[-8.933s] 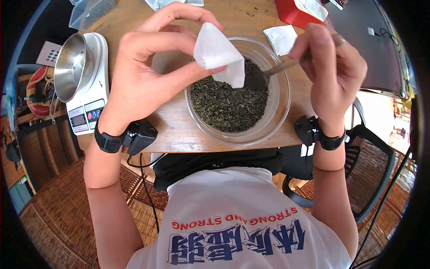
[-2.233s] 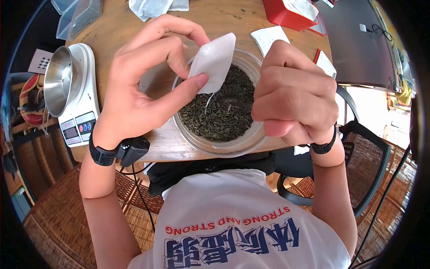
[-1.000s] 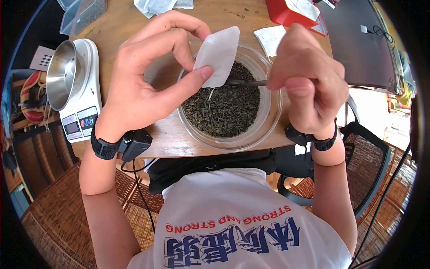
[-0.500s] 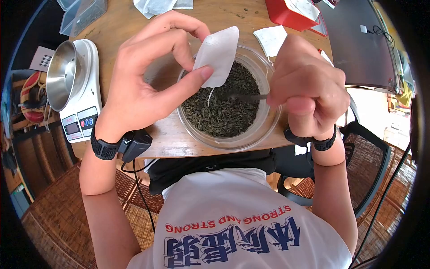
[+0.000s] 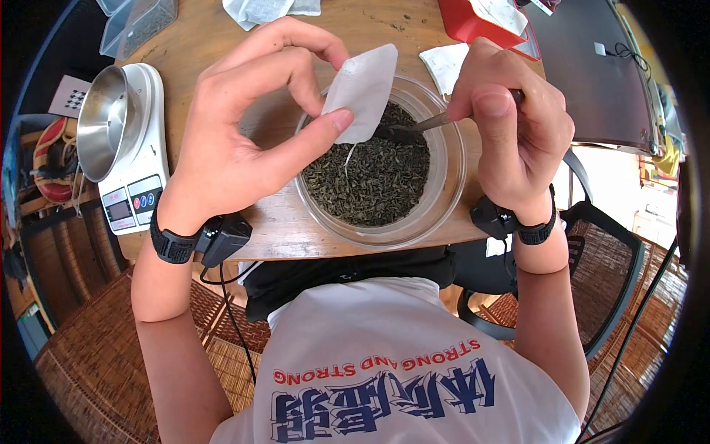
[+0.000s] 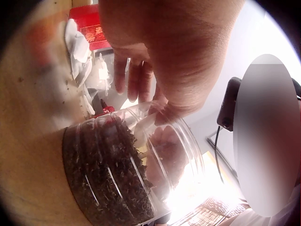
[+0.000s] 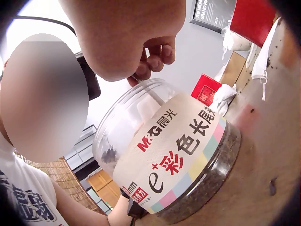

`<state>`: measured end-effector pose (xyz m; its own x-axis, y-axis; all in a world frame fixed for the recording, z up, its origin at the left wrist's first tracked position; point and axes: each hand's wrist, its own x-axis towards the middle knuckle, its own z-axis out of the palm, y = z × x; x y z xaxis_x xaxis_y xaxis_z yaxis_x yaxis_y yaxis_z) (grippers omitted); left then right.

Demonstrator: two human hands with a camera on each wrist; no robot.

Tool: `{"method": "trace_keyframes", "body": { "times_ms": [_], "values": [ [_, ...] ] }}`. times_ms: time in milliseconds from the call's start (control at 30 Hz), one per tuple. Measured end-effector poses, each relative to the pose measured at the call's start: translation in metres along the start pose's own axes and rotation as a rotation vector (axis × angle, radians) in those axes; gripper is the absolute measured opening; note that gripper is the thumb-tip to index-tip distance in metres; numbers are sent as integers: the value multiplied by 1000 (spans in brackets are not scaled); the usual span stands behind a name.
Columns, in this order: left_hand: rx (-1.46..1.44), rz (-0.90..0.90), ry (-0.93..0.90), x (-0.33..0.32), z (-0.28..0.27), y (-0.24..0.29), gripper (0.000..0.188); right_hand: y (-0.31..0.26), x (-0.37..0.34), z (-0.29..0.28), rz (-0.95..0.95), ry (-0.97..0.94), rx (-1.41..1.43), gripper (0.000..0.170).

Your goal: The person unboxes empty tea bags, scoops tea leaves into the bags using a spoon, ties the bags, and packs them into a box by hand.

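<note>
My left hand (image 5: 248, 126) pinches a white drawstring tea bag (image 5: 362, 89) between thumb and fingers, over the left side of a round clear plastic tub (image 5: 452, 185). A white string hangs from the bag's lower edge. Dark dried tea leaves (image 5: 370, 196) partly fill the tub; its side shows in the left wrist view. My right hand (image 5: 521, 129) grips a metal spoon (image 5: 435, 120) by its handle, thumb on top. The spoon's bowl, dark with leaves, is inside the rim beside the bag, which partly hides it. A printed label (image 7: 174, 146) wraps the tub in the right wrist view.
A white kitchen scale (image 5: 151, 148) bearing a steel bowl (image 5: 102, 126) stands at the left. Behind are a clear container (image 5: 144, 29), white bags (image 5: 259, 9) and a red box (image 5: 473, 26). Another white bag (image 5: 444, 65) lies just behind the tub; the table's front edge is close before it.
Over the last half second my right hand has turned thumb-up and raised the spoon from the leaves, its bowl now closer to the bag. My left hand has hardly moved.
</note>
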<state>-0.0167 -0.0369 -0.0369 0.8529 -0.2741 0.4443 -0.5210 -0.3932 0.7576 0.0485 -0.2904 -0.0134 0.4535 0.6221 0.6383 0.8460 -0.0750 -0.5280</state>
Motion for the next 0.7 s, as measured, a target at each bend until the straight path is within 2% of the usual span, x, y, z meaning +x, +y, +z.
{"method": "trace_keyframes", "body": {
  "times_ms": [700],
  "values": [
    [34,34,-11,1,-1,0,27,-7,0,-2,32,-71,32,28]
  ]
}}
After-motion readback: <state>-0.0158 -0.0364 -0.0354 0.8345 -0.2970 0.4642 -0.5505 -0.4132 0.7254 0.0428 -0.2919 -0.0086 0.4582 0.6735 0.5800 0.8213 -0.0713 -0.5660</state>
